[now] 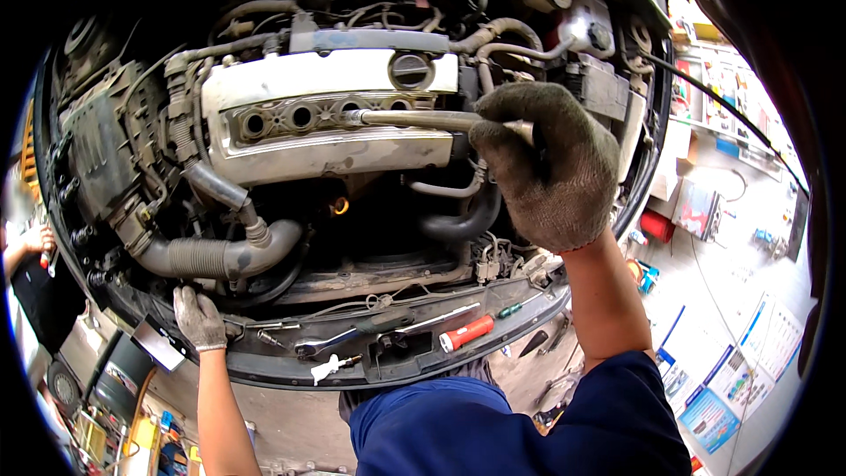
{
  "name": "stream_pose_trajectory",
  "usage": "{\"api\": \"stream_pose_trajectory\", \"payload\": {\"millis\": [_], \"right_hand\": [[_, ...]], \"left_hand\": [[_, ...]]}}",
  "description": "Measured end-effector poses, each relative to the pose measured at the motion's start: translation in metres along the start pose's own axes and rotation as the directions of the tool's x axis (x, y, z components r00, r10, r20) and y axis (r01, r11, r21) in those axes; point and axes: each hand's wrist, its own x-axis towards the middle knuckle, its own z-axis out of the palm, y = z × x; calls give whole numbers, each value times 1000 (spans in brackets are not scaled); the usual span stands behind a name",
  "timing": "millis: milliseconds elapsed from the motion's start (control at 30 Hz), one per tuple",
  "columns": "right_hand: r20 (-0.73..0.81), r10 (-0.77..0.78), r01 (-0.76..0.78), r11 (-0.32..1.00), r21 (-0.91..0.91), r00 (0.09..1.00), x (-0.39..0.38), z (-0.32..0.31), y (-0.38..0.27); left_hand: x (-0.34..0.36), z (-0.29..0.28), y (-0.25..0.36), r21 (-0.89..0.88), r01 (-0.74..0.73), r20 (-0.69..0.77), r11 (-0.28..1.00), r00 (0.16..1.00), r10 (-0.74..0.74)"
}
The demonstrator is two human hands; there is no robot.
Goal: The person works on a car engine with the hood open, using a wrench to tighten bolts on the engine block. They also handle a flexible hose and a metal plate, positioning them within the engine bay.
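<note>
In front of me is an engine with a silver valve cover (326,75), and a row of round wells (302,116) runs along its recessed middle. My right hand (560,172), in a dark, dirty work glove, pinches the end of a long metal ratchet handle (419,119) between thumb and fingers. The handle lies nearly level over the cover, its head above one of the wells; anything below the head is hidden. My left hand (200,319), in a pale glove, rests on the front edge of the engine bay beside the ribbed intake hose (207,258), its fingers stretched out and holding nothing.
A ratchet wrench (328,344), a red flashlight (467,333) and a white nozzle-like piece (333,370) lie on the front panel (370,376). A black oil cap (411,70) tops the cover. At far left, another person's hand (39,240) shows.
</note>
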Motion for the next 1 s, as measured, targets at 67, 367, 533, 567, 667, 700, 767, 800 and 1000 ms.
{"api": "stream_pose_trajectory", "payload": {"millis": [67,367,533,567,667,700,767,800,1000], "right_hand": [[109,30,-29,1000,-8,994,5,6,-11],[191,-209,219,975,-36,959,33,76,-19],[269,-202,229,971,-72,942,40,106,-16],[305,-174,206,976,-76,936,41,110,-17],[393,-110,156,984,-86,913,42,124,-22],[424,-120,171,982,-84,898,43,128,-24],[484,-139,201,977,-78,864,43,137,-24],[493,-212,280,958,-66,844,43,143,-20],[701,-235,477,862,-169,673,44,158,-28]], "left_hand": [[15,-13,27,-21,-54,-61,998,997,53],[29,-36,54,-111,-18,-61,994,998,11],[31,-39,58,-134,22,-53,991,998,-29],[32,-42,59,-144,31,-42,989,998,-37],[32,-47,59,-182,54,-14,982,998,-57],[32,-47,59,-193,65,0,979,998,-67],[33,-46,60,-204,48,-37,978,998,-57],[33,-47,59,-203,50,-45,978,997,-60],[28,-43,51,-199,54,-75,979,995,-71]]}}
